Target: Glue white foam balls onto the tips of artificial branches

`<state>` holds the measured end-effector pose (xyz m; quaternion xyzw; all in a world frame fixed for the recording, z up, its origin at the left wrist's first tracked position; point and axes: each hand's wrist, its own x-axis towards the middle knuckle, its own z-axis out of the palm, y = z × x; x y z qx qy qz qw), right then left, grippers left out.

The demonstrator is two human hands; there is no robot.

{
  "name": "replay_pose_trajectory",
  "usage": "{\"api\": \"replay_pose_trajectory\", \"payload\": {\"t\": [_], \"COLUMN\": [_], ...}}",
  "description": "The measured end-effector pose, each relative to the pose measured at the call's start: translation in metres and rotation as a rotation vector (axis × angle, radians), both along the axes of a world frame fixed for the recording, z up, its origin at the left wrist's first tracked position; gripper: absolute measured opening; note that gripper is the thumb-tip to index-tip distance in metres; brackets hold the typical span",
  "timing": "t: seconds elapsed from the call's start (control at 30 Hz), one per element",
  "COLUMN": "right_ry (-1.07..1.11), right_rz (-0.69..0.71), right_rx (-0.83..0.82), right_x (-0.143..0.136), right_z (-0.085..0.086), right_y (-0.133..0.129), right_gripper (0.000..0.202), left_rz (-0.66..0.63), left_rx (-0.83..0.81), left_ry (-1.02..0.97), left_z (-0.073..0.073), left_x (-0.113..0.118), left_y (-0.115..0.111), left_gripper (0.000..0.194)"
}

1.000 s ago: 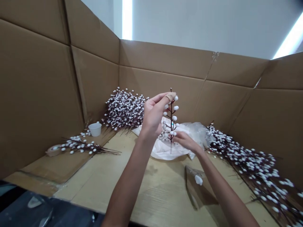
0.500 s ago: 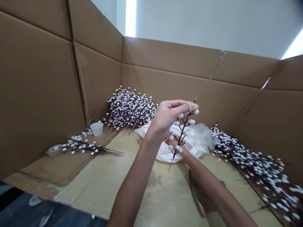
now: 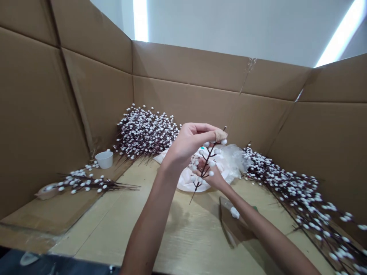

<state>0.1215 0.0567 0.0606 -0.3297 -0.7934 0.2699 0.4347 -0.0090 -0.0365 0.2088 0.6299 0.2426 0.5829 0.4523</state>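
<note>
My left hand (image 3: 190,143) pinches the upper end of an artificial berry stem (image 3: 207,162), dark brown with white berries on short side twigs. The stem hangs at a slant, its thin tip pointing down and left. A tan wrap covers the thumb's tip. Behind the lower half of the stem is my right hand (image 3: 211,176), its fingers curled in and partly covered by the berries; whatever they hold is hidden. Beneath and beyond both hands spreads a crumpled white plastic bag (image 3: 186,183).
Piles of berry stems lie at the back left (image 3: 146,131) and along the right (image 3: 286,187). A small bunch (image 3: 86,182), a white cup (image 3: 104,159) and a tape roll (image 3: 47,191) are at left. Under my right forearm, a cardboard piece (image 3: 228,225) bears a white blob (image 3: 234,212). Tall cardboard walls (image 3: 189,61) surround the table.
The view has swung right, shifting everything leftward. My right hand has risen slightly towards the stem, uncovering the white blob on the cardboard piece. My left hand keeps its pinch on the stem.
</note>
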Motion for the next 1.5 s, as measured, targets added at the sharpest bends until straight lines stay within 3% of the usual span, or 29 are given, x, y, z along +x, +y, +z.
{"api": "replay_pose_trajectory", "payload": {"t": [0.27, 0.47, 0.93, 1.5], "right_ry": [0.645, 0.667, 0.586, 0.499], "right_rz": [0.095, 0.202, 0.346, 0.239], "right_rx": [-0.176, -0.112, -0.023, 0.082], "right_x": [0.048, 0.072, 0.085, 0.088], "right_z": [0.085, 0.119, 0.127, 0.127], "right_y": [-0.05, -0.07, -0.083, -0.089], "right_gripper": [0.025, 0.023, 0.019, 0.008], "left_rz": [-0.05, -0.05, -0.119, -0.042], "left_rx": [0.017, 0.001, -0.03, -0.02], "left_ry": [0.088, 0.139, 0.284, 0.363], "left_z": [0.001, 0.001, 0.002, 0.001], "left_x": [0.012, 0.019, 0.031, 0.032], "left_y": [-0.006, -0.008, -0.01, -0.009], "left_gripper": [0.007, 0.002, 0.002, 0.002]}}
